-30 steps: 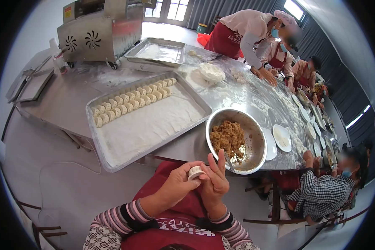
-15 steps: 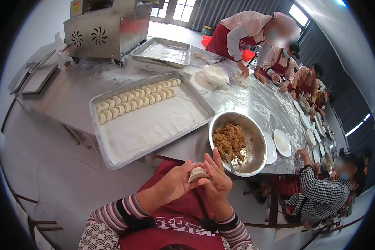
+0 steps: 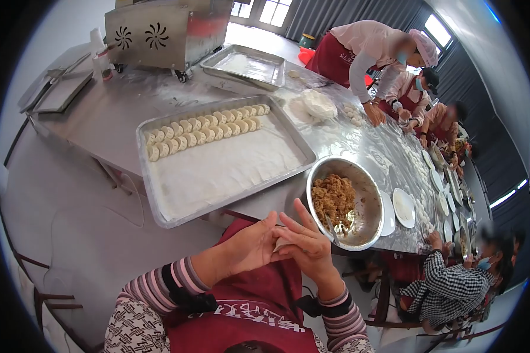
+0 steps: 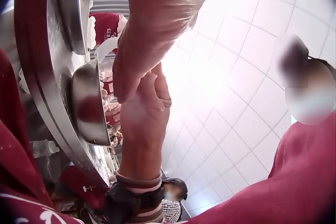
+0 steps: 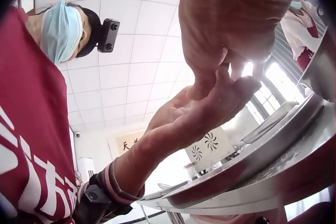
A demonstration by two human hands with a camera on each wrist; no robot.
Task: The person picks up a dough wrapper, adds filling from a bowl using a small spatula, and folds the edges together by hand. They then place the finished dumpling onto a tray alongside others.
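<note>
Dumpling (image 3: 280, 243) now a pale sliver between left hand (image 3: 250, 246), right hand (image 3: 307, 247)

- The right hand (image 5: 236, 19) fills the top, its fingertips pressed against the left hand (image 5: 205, 111), which rises from the lower left.
- The steel table edge (image 5: 262, 166) runs near right, with a vented machine (image 5: 207, 148) far behind.

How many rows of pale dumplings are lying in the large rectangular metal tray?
2. Both lie at the far side of the large rectangular metal tray: the far row of pale dumplings along the rim, the near row beside it. None seems hidden.
</note>
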